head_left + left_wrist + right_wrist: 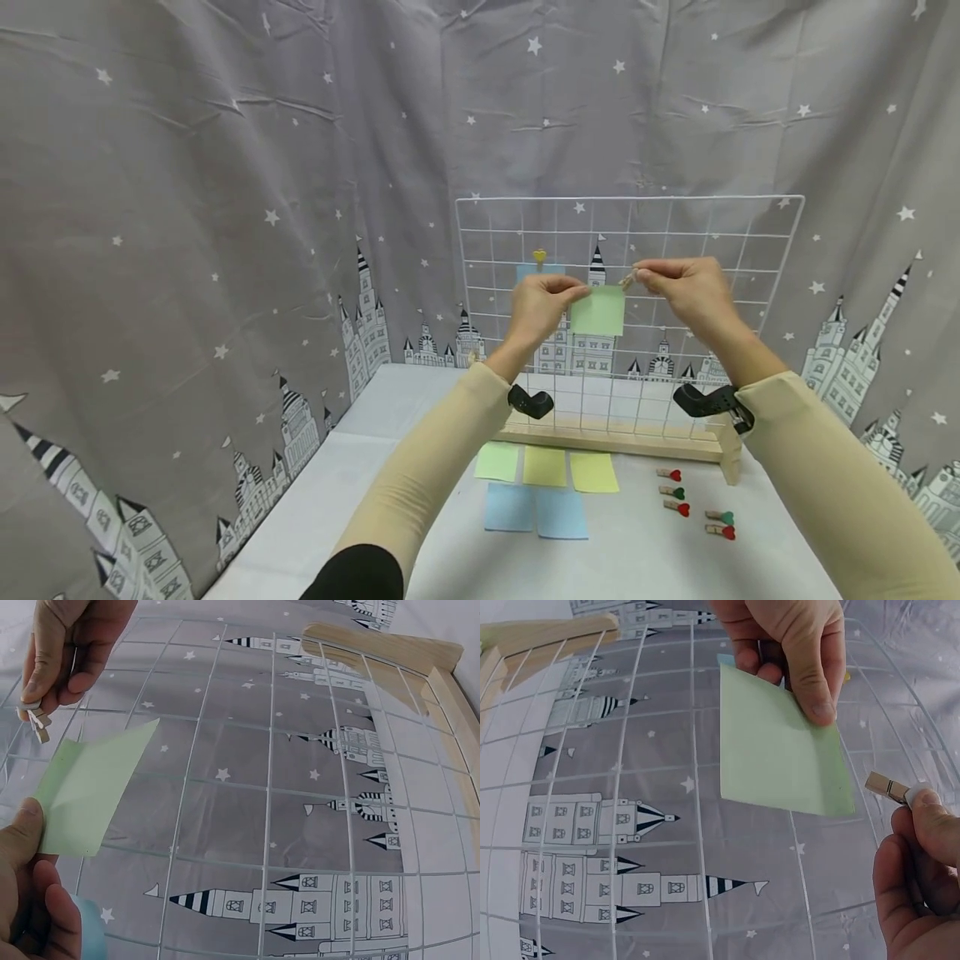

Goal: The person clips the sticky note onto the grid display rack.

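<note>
My left hand (538, 310) pinches a green sticky note (597, 311) by its upper left corner, holding it up in front of the white wire grid (678, 233). In the right wrist view the note (780, 750) hangs flat against the wires' side, its right edge free. Between thumb and fingertips my right hand (693, 292) holds a small wooden clothespin (887, 785) with a pale, whitish top. Its jaws point toward the note's upper right corner, a short gap apart from it in the right wrist view. A blue note (528, 271) hangs behind my left hand under a yellow heart clothespin (539, 257).
On the white table (450, 575) lie a pale green note (497, 462), two yellow notes (545, 467) and two blue notes (562, 513). Several heart clothespins (677, 507), red and green, lie to the right. A wooden base (615, 442) carries the grid; a grey curtain (225, 167) hangs behind.
</note>
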### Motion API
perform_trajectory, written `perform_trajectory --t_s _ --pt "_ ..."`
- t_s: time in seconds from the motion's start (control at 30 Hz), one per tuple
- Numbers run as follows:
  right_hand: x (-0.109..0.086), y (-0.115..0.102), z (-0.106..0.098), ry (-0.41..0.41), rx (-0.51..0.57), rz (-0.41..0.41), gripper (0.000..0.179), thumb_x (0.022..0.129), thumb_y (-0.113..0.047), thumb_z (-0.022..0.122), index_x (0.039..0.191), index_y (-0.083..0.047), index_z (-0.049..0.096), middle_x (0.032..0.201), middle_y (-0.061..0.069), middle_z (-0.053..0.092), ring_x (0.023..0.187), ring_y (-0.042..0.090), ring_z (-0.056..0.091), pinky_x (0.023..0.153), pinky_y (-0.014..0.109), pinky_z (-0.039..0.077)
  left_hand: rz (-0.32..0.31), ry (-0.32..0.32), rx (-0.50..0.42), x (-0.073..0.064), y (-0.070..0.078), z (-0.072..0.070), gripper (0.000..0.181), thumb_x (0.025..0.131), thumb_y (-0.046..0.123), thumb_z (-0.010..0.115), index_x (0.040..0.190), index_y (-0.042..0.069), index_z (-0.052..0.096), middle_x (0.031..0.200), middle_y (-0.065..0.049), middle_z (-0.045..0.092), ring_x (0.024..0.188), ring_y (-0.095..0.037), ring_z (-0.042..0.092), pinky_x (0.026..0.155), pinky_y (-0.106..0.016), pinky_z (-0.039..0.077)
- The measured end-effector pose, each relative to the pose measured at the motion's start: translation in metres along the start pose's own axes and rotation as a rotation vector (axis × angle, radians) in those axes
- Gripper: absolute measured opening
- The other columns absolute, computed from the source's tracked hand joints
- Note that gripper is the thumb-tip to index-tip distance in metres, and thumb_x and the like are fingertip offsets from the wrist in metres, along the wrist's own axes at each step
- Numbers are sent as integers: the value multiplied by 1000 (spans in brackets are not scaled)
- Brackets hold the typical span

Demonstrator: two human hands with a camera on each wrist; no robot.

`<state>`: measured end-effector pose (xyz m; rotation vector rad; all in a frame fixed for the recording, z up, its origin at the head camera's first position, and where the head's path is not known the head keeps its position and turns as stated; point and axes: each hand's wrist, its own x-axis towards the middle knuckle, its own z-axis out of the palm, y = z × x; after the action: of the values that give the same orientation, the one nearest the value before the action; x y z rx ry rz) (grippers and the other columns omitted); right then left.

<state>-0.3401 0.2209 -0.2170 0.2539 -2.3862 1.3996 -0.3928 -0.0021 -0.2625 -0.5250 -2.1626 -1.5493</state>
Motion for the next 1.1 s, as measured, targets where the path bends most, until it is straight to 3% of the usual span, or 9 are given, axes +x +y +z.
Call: perform_trajectory --t_s 0.23,0.37,0.53,0.73,0.87,0.97,1.1 --pt "8 -8 3 9 -19 -12 36 96 -35 74 123 -12 75 118 0 77 88 4 66 77 23 52 -13 38 -3 9 1 3 19 85 31 85 94 15 83 87 2 80 65 -9 62 57 -19 49" --pt "12 -11 6 16 25 -18 34 97 -31 74 123 -9 75 114 -2 78 83 3 67 74 18 56 -20 44 -14 12 4 5 19 84 30 85 94 14 83 86 0 80 64 -9 61 56 -19 48" --pt "15 -14 12 28 22 -38 30 98 -25 73 121 -6 76 122 12 75 76 -1 67 70 15 56 -35 45 -22 15 9 9 19 83 29 86 94 14 83 88 1 80 69 -10 65 60 -19 52" --pt "17 -17 15 36 23 -37 29 99 -21 72 124 -6 74 131 18 70 90 15 72 70 14 56 -26 77 -11 16 12 12 21 82 30 86 94 13 83 88 0 80 70 -8 68 61 -20 56" --pt "20 -18 18 38 28 -27 29 99 -21 71 125 -7 74 132 17 70 90 16 71 70 15 56 -12 94 -6 16 12 13 20 82 29 87 92 12 83 86 -2 80 73 -19 73 59 -19 54" --pt "22 -17 18 48 23 -32 28 99 -20 71 124 -7 75 130 18 71 85 12 71 69 15 57 -22 89 -1 16 11 14 21 82 31 87 93 13 83 86 0 80 72 -17 72 58 -18 53" --pt "23 -19 20 63 26 -53 26 99 -17 71 122 -5 75 126 20 72 78 8 72 68 15 57 -44 83 3 17 9 14 21 81 32 87 93 16 84 86 3 80 65 -4 64 58 -18 53"
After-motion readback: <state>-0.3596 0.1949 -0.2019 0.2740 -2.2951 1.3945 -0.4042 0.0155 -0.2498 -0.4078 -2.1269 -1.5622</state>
